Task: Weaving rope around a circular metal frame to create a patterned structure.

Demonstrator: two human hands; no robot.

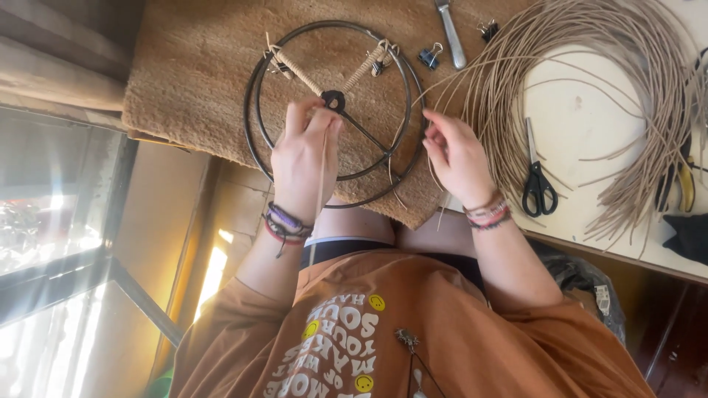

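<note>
Head view, going left to right with the ring frame as the anchor: far to the left of it there's a sunlit window, and the frame itself lies flat on a brown fuzzy mat that sticks out past it on the left. The frame is two dark metal hoops, one inside the other, with spokes meeting at a small black hub. The two upper spokes are wrapped in pale cord, and a little clip sits at each outer end. The left hand is over the lower left part of the frame, fingers bunched together right below the hub and pinching a pale strand that trails back down past the wrist. The right hand is at the frame's right rim, fingers loosely curled with the tips close together around some thin strands there, but I honestly can't tell if it's actually gripping one. Above and right of the frame are a black binder clip and a metal tool handle. Further right, a big coil of tan cord lies on a white table, with black scissors inside the loop and yellow-handled pliers at the far right edge.
</note>
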